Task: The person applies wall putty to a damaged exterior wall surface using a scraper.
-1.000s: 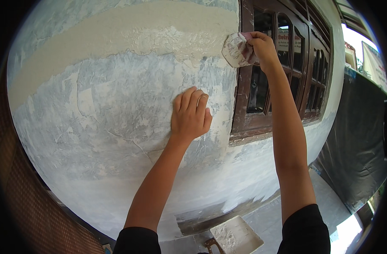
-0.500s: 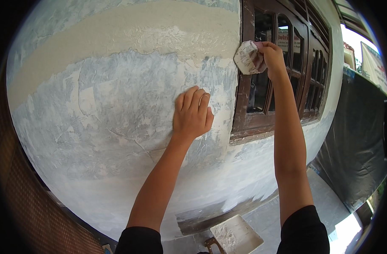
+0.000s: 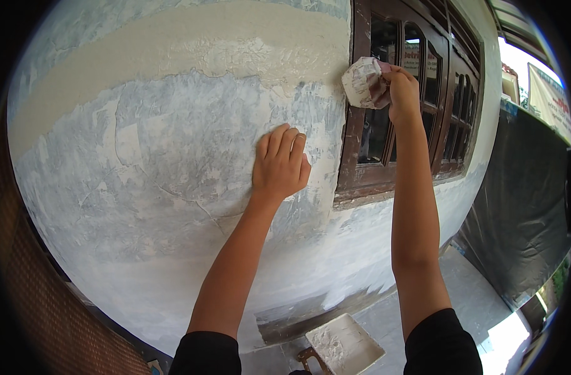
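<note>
My left hand (image 3: pixel 281 161) rests palm-down against the patchy grey-white wall (image 3: pixel 173 162), fingers slightly bent and holding nothing. Higher and to the right, my right hand (image 3: pixel 404 94) pinches the pinkish edge of a flat putty scraper (image 3: pixel 363 81), its many-sided face smeared with white putty. The scraper sits at the line where the wall meets the brown window frame (image 3: pixel 350 147). Whether it touches the wall I cannot tell. A smooth band of beige putty (image 3: pixel 173 53) runs across the upper wall, ending beside the scraper.
Below, a square tray (image 3: pixel 360 344) of white putty stands near the wall's foot, with a brown wooden piece (image 3: pixel 310 357) beside it. A black sheet (image 3: pixel 517 200) hangs at right, under a banner (image 3: pixel 548 100). Woven brown material (image 3: pixel 60 300) borders the left.
The whole view has shifted slightly. My right hand and the scraper stay at the window's edge, and my left hand stays on the wall.
</note>
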